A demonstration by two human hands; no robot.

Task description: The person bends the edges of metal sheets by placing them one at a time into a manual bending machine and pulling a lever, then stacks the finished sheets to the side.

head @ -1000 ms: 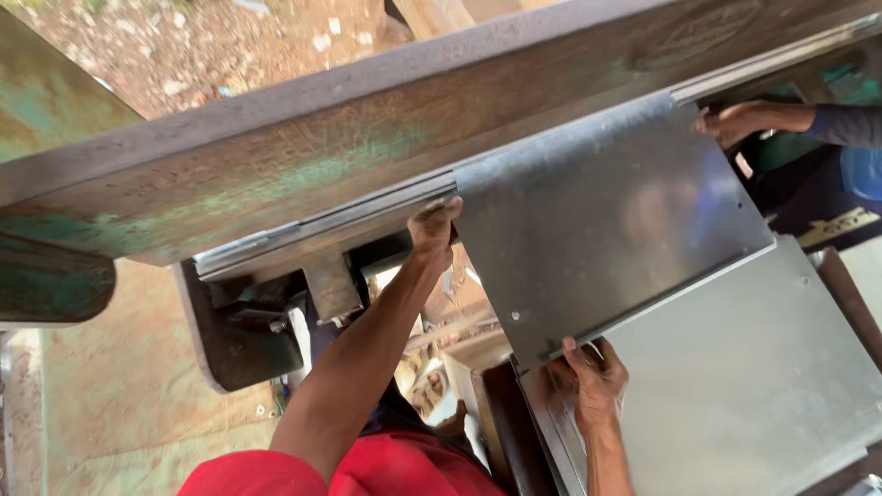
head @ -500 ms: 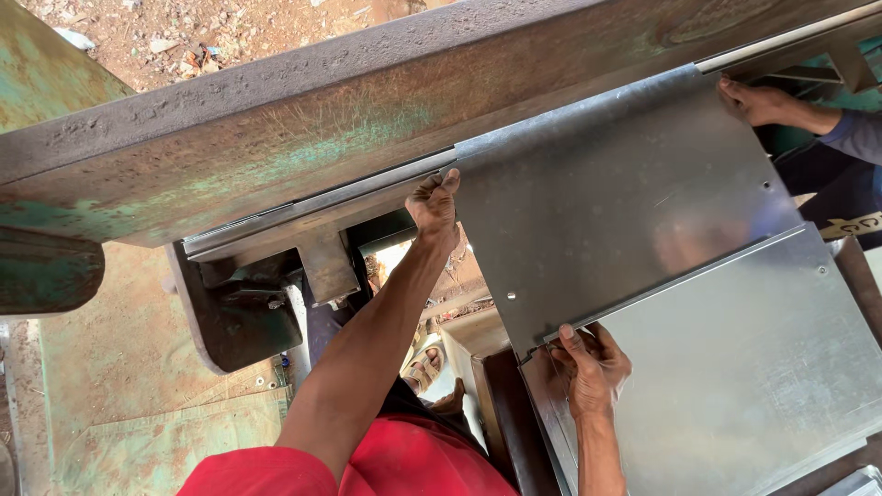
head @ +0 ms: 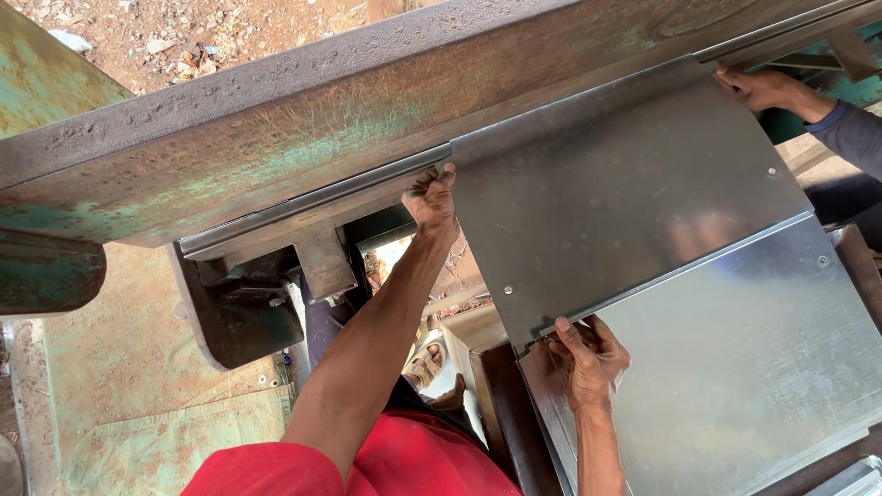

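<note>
**Metal sheet pushed deeper under the press beam**

A person in a red shirt steadies a folded metal sheet at a worn, green-painted press beam. The left hand is curled against the sheet's far left corner, right where that edge meets the beam; the right hand pinches the near left corner at the fold, fingers closed on the metal. Compared with a second ago, the sheet has slid further along and its far edge now lies flush against the beam, which suggests the piece is being squared up for pressing. A co-worker's hand, in a dark sleeve, holds the far right corner. The lower, brighter panel slopes down toward the wearer. Bare littered ground shows beyond the machine.
</note>
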